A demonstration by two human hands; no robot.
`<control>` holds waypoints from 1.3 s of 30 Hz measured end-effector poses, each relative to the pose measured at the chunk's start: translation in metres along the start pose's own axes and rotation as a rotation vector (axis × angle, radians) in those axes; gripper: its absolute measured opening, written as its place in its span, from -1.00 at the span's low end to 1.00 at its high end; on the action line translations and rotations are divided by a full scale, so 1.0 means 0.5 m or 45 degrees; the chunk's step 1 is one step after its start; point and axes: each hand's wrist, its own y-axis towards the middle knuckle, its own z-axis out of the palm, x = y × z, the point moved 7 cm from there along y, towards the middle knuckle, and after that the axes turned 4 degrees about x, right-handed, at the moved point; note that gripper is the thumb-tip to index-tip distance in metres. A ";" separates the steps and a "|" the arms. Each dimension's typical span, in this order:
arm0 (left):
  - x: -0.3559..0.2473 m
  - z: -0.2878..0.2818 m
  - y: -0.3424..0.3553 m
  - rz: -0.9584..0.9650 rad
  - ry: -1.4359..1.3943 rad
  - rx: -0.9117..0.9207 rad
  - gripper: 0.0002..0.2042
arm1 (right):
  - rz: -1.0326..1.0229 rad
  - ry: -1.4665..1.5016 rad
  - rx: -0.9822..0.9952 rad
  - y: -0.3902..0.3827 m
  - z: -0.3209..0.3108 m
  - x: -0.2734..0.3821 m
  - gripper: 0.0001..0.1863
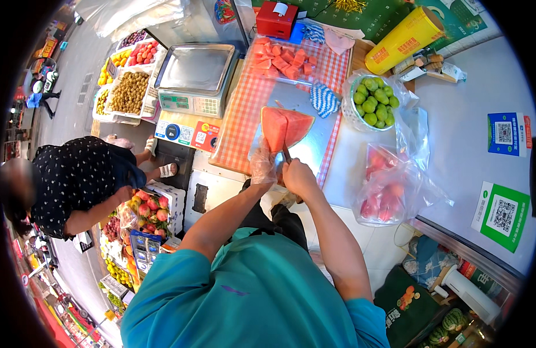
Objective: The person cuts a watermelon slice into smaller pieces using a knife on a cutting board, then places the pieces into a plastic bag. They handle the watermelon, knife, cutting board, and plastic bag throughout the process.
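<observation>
A large red watermelon wedge (297, 125) stands on a metallic board (326, 139) on the counter. My left hand (262, 165), in a clear plastic glove, grips the near left side of the wedge. My right hand (300, 177) is closed around a knife (287, 153), whose blade meets the wedge's near side, where a cut line runs up through the flesh. Beyond the wedge, cut watermelon chunks (284, 61) fill a clear tray. A blue-and-white striped cloth (324, 99) lies to the right of the wedge.
A weighing scale (193, 75) stands left of the checkered tablecloth (233, 142). On the right are a basket of green fruit (373, 102), bagged pinkish fruit (384, 197) and a yellow roll (404, 39). A person (85, 180) bends over fruit crates (149, 214) at the left.
</observation>
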 end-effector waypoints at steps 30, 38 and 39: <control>-0.030 -0.011 -0.002 -0.171 0.113 0.069 -0.49 | 0.034 0.148 0.151 -0.004 -0.057 -0.078 -0.51; -0.049 -0.012 0.009 -0.220 0.120 0.105 -0.35 | 0.073 0.242 0.208 -0.038 -0.040 -0.090 -0.46; -0.058 -0.009 0.016 -0.256 0.121 0.068 -0.33 | 0.066 0.245 0.205 -0.038 -0.040 -0.091 -0.46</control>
